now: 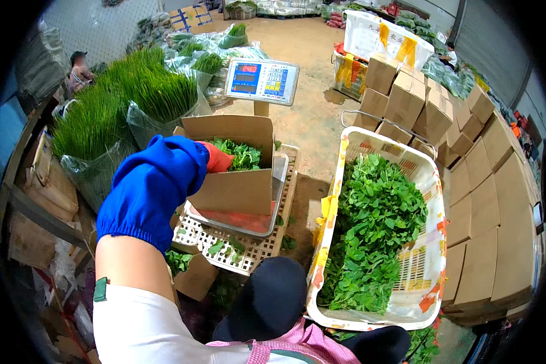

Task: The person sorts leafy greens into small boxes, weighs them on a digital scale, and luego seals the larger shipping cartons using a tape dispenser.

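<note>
My left hand (219, 157), in a red glove below a blue sleeve cover, reaches into an upright cardboard box (230, 191) at the leafy greens (241, 155) inside it. Its fingers are mostly hidden, so I cannot tell whether they grip anything. The box stands on the metal pan of an electronic scale (280, 182), whose display (262, 82) rises behind it. My right hand is out of view. To the right, a white plastic basket (316, 273) with yellow and red tape holds a large heap of leafy greens (373, 227).
Stacked cardboard boxes (477, 191) line the right side. A white perforated crate (250, 257) lies under the scale, with loose leaves on it. Bags of long green stalks (164, 95) stand at the left. Another white basket (386, 38) is behind. People sit in the background at left and right.
</note>
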### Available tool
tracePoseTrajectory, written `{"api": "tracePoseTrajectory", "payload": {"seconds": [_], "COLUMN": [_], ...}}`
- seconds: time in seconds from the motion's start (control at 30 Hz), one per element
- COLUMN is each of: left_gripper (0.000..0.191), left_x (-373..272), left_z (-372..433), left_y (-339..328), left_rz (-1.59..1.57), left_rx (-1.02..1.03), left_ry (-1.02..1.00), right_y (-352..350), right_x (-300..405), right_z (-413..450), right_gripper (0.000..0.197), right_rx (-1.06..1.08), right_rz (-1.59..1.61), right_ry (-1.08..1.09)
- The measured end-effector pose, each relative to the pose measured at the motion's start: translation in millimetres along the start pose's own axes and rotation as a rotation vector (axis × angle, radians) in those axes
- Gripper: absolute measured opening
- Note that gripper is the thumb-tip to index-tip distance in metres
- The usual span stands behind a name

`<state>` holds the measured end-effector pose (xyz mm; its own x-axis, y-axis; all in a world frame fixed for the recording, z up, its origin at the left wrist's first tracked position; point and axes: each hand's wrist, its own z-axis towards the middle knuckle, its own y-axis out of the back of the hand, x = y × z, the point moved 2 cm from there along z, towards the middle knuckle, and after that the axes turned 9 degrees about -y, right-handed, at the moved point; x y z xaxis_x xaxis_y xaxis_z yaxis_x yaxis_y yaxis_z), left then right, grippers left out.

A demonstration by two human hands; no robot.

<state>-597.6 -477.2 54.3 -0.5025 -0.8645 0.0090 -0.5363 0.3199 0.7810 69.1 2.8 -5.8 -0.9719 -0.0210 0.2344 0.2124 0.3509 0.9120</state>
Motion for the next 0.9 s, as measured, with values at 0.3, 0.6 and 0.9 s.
{"api": "tracePoseTrajectory", "payload": {"seconds": [0.3,0.6,0.9], "left_gripper": [0.032,0.062,0.055], "left_x": [-38.4,-243.3,-402.8], "left_z": [-96.6,-119.2,-10.1], "left_y": [59.4,78.4,16.8], "left_rz": [0.337,0.416,0.231], "left_rx": [-0.2,-0.599,-0.422], "left_ry": [0.117,-0.523,-1.082], "right_y": [-38.5,-34.9,33.3], "right_x": [-81.6,-119.9,-9.4], "right_z": [34.6,69.7,111.0], "right_gripper": [0.037,0.031,0.018], "right_rx": [0.056,-0.454,-0.061], "right_rz": [0.136,-0.338,0.77], "right_ry": [0.201,0.59,0.275]}}
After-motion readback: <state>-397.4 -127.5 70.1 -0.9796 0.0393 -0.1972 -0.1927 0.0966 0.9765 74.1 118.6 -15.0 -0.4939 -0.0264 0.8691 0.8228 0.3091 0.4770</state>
